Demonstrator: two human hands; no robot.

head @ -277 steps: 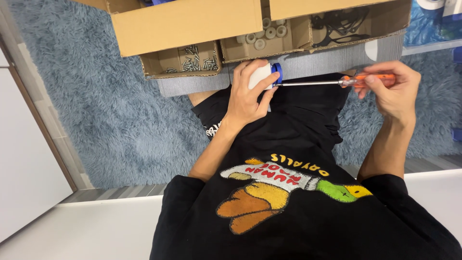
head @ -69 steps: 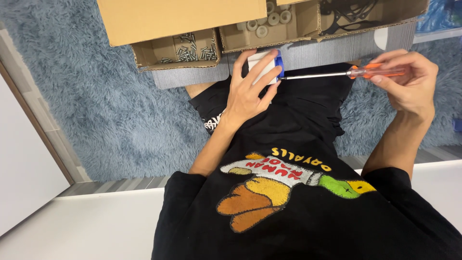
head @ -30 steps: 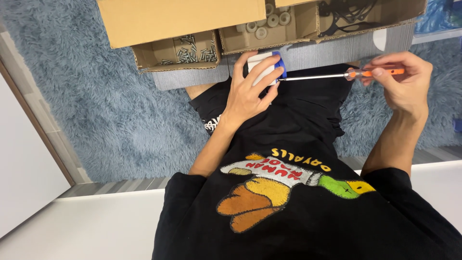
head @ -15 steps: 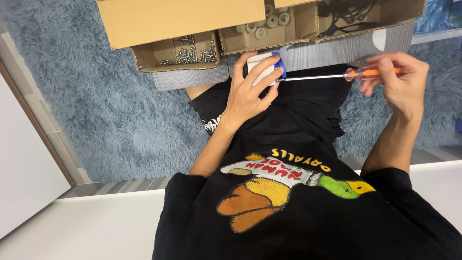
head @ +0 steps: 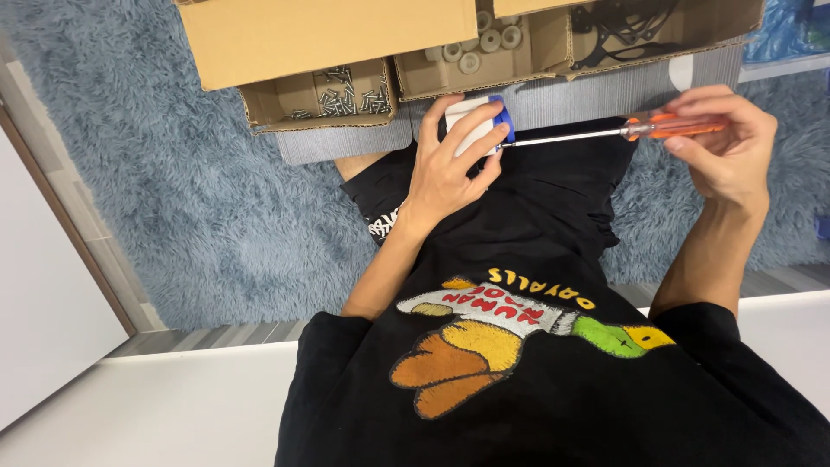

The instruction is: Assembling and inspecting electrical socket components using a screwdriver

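My left hand [head: 450,169] grips a small white part with a blue end [head: 481,123], held over my lap in front of the cardboard boxes. My right hand [head: 722,147] holds the orange handle of a long screwdriver [head: 605,134]. Its metal shaft runs level to the left, and the tip meets the blue end of the part. My fingers cover most of the white part.
An open cardboard box [head: 316,95] with several screws stands just beyond my left hand. Beside it, another compartment [head: 480,52] holds round washers, and a third [head: 640,30] holds black parts. Blue shag carpet [head: 199,190] lies to the left; a grey corrugated board [head: 605,91] sits under the boxes.
The screwdriver handle has shifted slightly in my right hand's fingers, as if turning. My left hand and the white part stay in place.
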